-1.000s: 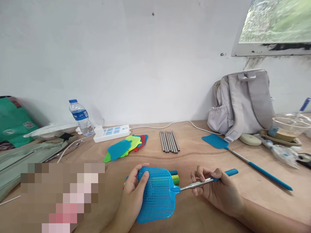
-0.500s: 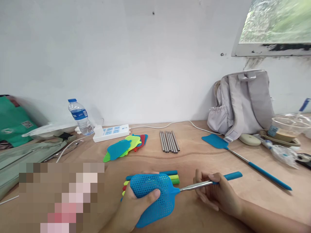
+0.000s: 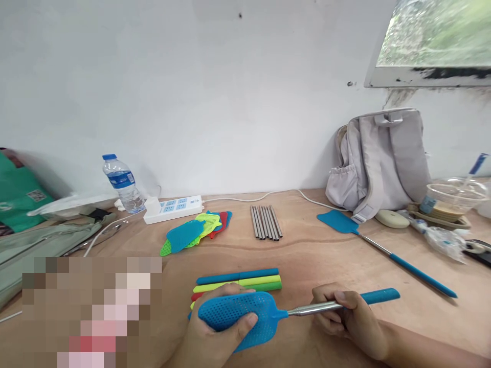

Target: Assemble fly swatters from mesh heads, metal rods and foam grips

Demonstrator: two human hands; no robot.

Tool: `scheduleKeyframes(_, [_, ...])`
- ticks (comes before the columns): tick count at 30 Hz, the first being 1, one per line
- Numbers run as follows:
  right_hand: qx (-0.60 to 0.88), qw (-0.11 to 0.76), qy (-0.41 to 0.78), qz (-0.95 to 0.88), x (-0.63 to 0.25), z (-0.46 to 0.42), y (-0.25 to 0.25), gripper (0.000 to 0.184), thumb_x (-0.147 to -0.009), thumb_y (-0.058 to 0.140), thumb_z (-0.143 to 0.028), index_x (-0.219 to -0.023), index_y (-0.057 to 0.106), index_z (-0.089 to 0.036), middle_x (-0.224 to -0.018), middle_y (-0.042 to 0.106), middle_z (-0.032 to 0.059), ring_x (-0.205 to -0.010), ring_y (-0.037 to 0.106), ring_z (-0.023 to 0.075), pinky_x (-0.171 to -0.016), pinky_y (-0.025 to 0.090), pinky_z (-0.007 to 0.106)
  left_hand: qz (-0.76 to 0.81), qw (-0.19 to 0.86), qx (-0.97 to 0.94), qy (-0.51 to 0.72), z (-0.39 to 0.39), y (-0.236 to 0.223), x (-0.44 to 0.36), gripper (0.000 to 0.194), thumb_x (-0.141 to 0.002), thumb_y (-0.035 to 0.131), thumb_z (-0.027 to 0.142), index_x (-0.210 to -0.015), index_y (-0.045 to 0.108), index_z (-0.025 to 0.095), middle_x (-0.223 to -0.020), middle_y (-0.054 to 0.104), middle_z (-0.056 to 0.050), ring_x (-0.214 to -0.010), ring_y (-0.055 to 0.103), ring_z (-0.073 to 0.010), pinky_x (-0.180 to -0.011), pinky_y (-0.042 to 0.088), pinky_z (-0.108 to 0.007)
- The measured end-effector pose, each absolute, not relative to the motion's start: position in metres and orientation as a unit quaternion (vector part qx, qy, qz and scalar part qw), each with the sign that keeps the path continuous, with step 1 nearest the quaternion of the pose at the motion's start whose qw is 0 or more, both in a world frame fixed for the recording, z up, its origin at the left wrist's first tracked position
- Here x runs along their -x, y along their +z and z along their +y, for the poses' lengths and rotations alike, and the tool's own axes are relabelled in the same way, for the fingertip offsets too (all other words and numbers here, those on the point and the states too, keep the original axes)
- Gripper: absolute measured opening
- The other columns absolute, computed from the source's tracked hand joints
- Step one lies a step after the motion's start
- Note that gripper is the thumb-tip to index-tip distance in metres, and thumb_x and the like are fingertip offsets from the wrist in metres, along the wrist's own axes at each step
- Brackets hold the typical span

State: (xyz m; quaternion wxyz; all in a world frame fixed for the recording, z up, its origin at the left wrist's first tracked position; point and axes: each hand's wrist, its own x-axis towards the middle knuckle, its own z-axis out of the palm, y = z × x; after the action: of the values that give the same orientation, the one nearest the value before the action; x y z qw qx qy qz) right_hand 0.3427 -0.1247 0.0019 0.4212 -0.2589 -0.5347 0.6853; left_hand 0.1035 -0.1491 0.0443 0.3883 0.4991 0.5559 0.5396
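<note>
A blue fly swatter point(image 3: 264, 317) with a perforated head lies across both hands. My left hand point(image 3: 222, 327) is closed round its head, thumb on top. My right hand point(image 3: 351, 319) grips the far end, where the metal rod meets the blue handle point(image 3: 381, 296). Behind my left hand, several coloured handle tubes point(image 3: 240, 276) in blue, yellow, green and red lie side by side, partly hidden by the hand and the swatter head. Farther back are a row of metal rods point(image 3: 266, 222) and a fanned pile of loose swatter heads point(image 3: 186, 236).
Another blue swatter point(image 3: 406, 266) lies at right, near a grey backpack point(image 3: 383, 158) against the wall. A power strip point(image 3: 174, 209) and water bottle point(image 3: 123, 184) stand back left. At far right are a plastic cup point(image 3: 450, 199), plastic wrapping point(image 3: 445, 243) and a beige oval object point(image 3: 392, 219).
Both hands and the swatter have moved slightly down, and the handle end has shifted right. The swatter head is tilted flatter, and more of the coloured tubes shows behind it.
</note>
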Motion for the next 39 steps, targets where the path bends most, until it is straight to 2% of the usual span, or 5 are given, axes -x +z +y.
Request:
scheduleKeyframes(8, [0.243,0.422,0.662,-0.569,-0.343,-0.127,0.005,0.042,-0.076,0.035,-0.056,-0.053,0.035,-0.021,-0.042,0.028,-0.006,-0.035,0.021,0.007,-0.034,0.014,0.021,0.461,0.319,-0.662,0.498,-0.144,0.043,-0.091,0.014,-0.061,0.072,0.025,-0.074,0.068,0.025,-0.077,0.071,-0.002,-0.072,0.067,-0.021,-0.066,0.056,-0.028])
scheduleKeyframes(18, [0.217,0.447,0.585,-0.642,-0.345,-0.125,0.002,0.045,-0.082,0.026,-0.057,-0.054,0.031,-0.022,-0.045,0.03,-0.0034,-0.041,0.026,0.0111,-0.04,0.021,0.025,0.316,0.442,-0.675,0.499,-0.147,0.05,-0.098,0.011,-0.066,0.067,0.015,-0.065,0.061,0.025,-0.066,0.065,-0.001,-0.059,0.061,-0.0175,-0.053,0.049,-0.026])
scheduleKeyframes(26, [0.27,0.414,0.509,-0.704,-0.348,-0.128,0.014,0.049,-0.086,0.022,-0.057,-0.055,0.034,-0.021,-0.049,0.036,-0.0016,-0.047,0.032,0.0129,-0.049,0.027,0.029,0.404,0.463,-0.612,0.497,-0.145,0.044,-0.093,0.009,-0.061,0.071,0.021,-0.064,0.064,0.025,-0.069,0.066,-0.002,-0.067,0.062,-0.0212,-0.062,0.05,-0.03])
scheduleKeyframes(31, [0.334,0.44,0.551,-0.625,-0.348,-0.118,0.027,0.033,-0.082,0.046,-0.052,-0.071,0.04,-0.021,-0.054,0.034,-0.0064,-0.043,0.03,0.0087,-0.043,0.025,0.023,0.542,0.501,-0.361,0.57,-0.139,0.037,-0.09,0.039,-0.046,0.078,0.027,-0.082,0.064,0.022,-0.073,0.068,-0.001,-0.075,0.065,-0.0269,-0.064,0.052,-0.036])
scheduleKeyframes(39, [0.313,0.525,0.372,-0.699,-0.401,-0.101,0.037,0.022,-0.064,0.076,-0.026,-0.068,0.055,-0.022,-0.066,0.052,-0.0011,-0.06,0.049,0.0138,-0.051,0.04,0.026,0.505,0.626,-0.263,0.532,-0.127,0.039,-0.086,0.026,-0.049,0.068,0.022,-0.074,0.062,0.019,-0.066,0.069,-0.001,-0.068,0.066,-0.0263,-0.064,0.052,-0.042])
